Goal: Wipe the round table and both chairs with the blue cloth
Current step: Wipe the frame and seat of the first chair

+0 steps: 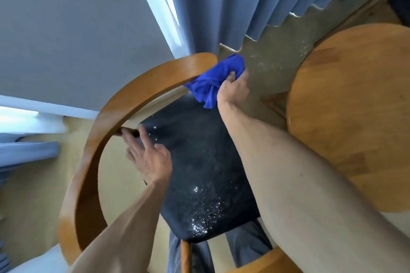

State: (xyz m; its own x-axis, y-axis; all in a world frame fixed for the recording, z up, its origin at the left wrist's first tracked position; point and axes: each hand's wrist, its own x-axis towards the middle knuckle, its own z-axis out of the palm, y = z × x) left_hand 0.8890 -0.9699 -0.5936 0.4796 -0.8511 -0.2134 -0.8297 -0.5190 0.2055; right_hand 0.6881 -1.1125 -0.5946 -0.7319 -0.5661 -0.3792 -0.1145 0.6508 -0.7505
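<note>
Blue cloth (216, 81) bunched in right hand (234, 88) at chair (124, 104) armrest end.

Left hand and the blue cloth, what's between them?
In the head view, the chair's dark seat lies between the left hand and the blue cloth, which the right hand grips.

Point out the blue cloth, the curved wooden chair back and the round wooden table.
blue cloth (216, 77): head view, bunched middle.
curved wooden chair back (124, 104): head view, top rail.
round wooden table (355, 106): head view, bare top.
</note>
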